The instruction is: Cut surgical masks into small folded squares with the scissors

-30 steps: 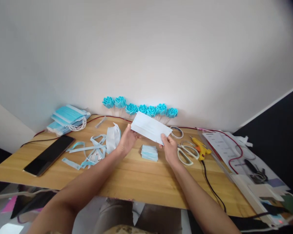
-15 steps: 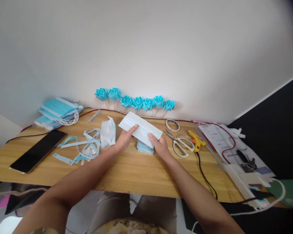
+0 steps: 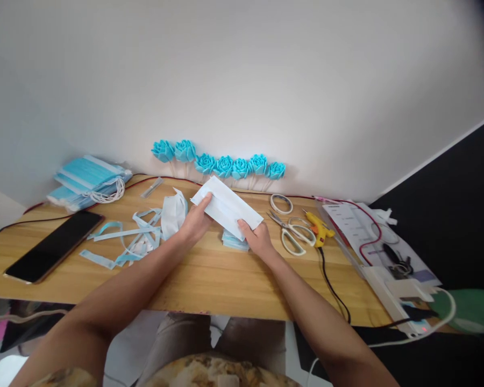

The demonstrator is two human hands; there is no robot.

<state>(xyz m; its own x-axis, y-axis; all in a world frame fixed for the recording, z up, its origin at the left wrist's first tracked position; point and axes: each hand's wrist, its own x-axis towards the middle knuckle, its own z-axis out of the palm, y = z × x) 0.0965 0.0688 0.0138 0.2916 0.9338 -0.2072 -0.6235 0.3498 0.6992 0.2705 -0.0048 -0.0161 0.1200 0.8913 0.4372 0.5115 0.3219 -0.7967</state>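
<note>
Far out to the left of the left hand (image 3: 194, 221), a dark phone (image 3: 52, 246) lies flat on the wooden table (image 3: 210, 279). Beyond it, by the wall, sits a stack of blue face masks (image 3: 89, 181). Nearer that hand, a tangle of cut blue strips (image 3: 123, 242) is spread on the wood. Just beside its knuckles stands an opened white mask (image 3: 173, 212).

The left hand is closed on the upper left end of a white sheet (image 3: 226, 207), with the thumb on top and the fingers underneath. The sheet is held tilted just above the table and stretches between the two hands, its right end lower. Behind the hands, along the wall, runs a row of blue fabric roses (image 3: 220, 164). Under the sheet, between the two hands, a small pile of blue squares (image 3: 234, 243) rests on the table.

The right hand (image 3: 258, 239) pinches the sheet's lower right corner. Just to the right of this hand lie white-handled scissors (image 3: 292, 234), and past them is a ring of tape (image 3: 281, 203). A yellow glue gun (image 3: 317, 227) lies further right, its black cord trailing toward the table's near edge.
</note>
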